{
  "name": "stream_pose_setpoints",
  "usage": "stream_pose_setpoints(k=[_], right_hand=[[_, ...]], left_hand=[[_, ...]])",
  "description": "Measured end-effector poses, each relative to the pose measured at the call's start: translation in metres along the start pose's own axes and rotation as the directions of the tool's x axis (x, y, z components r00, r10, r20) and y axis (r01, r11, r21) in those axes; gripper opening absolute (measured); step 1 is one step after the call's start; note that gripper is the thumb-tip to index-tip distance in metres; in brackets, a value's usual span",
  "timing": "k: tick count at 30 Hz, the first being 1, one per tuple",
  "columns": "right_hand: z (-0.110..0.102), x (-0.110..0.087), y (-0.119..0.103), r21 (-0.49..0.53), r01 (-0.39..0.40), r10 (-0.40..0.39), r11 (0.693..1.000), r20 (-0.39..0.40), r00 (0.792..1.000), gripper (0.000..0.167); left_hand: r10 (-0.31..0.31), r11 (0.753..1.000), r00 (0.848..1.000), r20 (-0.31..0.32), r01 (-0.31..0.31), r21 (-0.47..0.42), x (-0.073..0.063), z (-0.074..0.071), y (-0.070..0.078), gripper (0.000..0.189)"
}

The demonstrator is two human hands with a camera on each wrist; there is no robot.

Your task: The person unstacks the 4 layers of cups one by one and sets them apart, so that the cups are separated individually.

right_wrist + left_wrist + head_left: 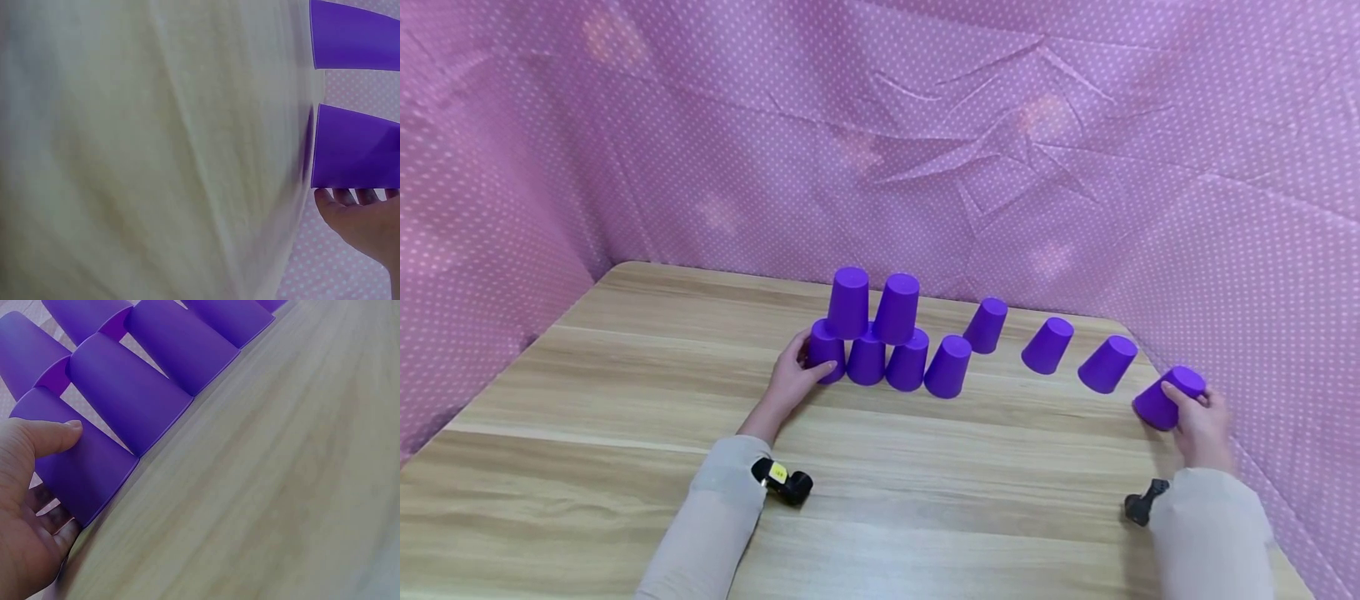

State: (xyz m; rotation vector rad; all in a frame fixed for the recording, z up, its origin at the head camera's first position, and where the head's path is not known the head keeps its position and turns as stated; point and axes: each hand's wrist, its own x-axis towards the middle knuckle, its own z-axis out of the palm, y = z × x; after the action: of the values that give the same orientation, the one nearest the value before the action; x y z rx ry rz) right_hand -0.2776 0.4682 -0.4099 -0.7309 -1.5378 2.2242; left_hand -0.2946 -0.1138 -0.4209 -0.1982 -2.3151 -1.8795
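Purple plastic cups stand upside down on the table. My left hand (793, 372) grips the leftmost cup (87, 462) of a bottom row, its thumb across the front and the other fingers around the far side. Two cups, a left one (848, 304) and a right one (897, 310), sit on top of that row, bridging the cups beneath. Far to the right, my right hand (1206, 429) holds another upside-down cup (1167, 400) between thumb and fingers. In the right wrist view this cup (353, 150) has its rim right at the tabletop, with fingers along its side.
The row's right end is a cup (948, 367) with nothing on it. Three separate cups, one (986, 326) at the back, one in the middle (1048, 345) and one (1108, 364) nearer my right hand, form a slanting line. Pink dotted cloth (880, 167) hangs behind the wooden table (940, 500).
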Motion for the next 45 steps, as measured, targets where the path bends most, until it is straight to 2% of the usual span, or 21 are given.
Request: stream_pose_setpoints(k=[3, 7, 15, 20, 24, 29, 31, 35, 40, 45], right_hand=[[0.000, 0.002, 0.004, 0.025, 0.002, -0.002, 1.000, 0.023, 1.000, 0.082], [0.000, 0.007, 0.007, 0.006, -0.004, 0.004, 1.000, 0.009, 1.000, 0.090], [-0.001, 0.015, 0.010, -0.030, -0.027, 0.026, 0.999, -0.031, 0.999, 0.091], [0.003, -0.002, 0.003, -0.052, -0.017, 0.017, 0.999, 0.001, 1.000, 0.089], [0.013, -0.026, -0.010, -0.113, 0.010, -0.012, 0.994, -0.018, 1.000, 0.077], [0.027, -0.050, -0.026, -0.269, -0.018, 0.004, 0.963, -0.055, 0.998, 0.088], [0.033, -0.056, -0.033, -0.293, -0.031, 0.017, 0.956, -0.050, 0.999, 0.094], [0.039, -0.060, -0.043, -0.331, 0.021, -0.034, 0.944, -0.032, 0.999, 0.089], [0.041, -0.062, -0.051, -0.367, 0.053, -0.061, 0.929, -0.008, 0.998, 0.088], [0.046, -0.065, -0.060, -0.383, 0.095, -0.109, 0.919, -0.016, 0.994, 0.088]], left_hand=[[0.003, 1.000, 1.000, -0.001, -0.003, 0.001, 0.000, 0.000, 0.000, 0.062], [-0.004, 1.000, 1.000, 0.002, 0.003, 0.011, 0.000, 0.000, -0.001, 0.062], [-0.021, 0.999, 1.000, 0.004, 0.021, 0.028, 0.002, 0.000, -0.001, 0.063], [-0.018, 0.999, 1.000, 0.005, 0.018, 0.030, 0.002, -0.001, 0.000, 0.063], [0.002, 1.000, 1.000, 0.006, -0.002, 0.018, 0.003, -0.001, -0.001, 0.062], [0.019, 1.000, 1.000, 0.011, -0.020, 0.005, 0.003, -0.002, -0.002, 0.062], [0.018, 1.000, 1.000, 0.011, -0.018, 0.005, 0.003, -0.002, -0.002, 0.063], [0.019, 1.000, 1.000, 0.003, -0.019, 0.004, 0.002, -0.002, -0.002, 0.062], [0.023, 1.000, 1.000, 0.001, -0.023, 0.000, 0.001, -0.001, -0.002, 0.062], [0.029, 1.000, 1.000, -0.007, -0.029, -0.006, 0.002, 0.000, -0.002, 0.061]])
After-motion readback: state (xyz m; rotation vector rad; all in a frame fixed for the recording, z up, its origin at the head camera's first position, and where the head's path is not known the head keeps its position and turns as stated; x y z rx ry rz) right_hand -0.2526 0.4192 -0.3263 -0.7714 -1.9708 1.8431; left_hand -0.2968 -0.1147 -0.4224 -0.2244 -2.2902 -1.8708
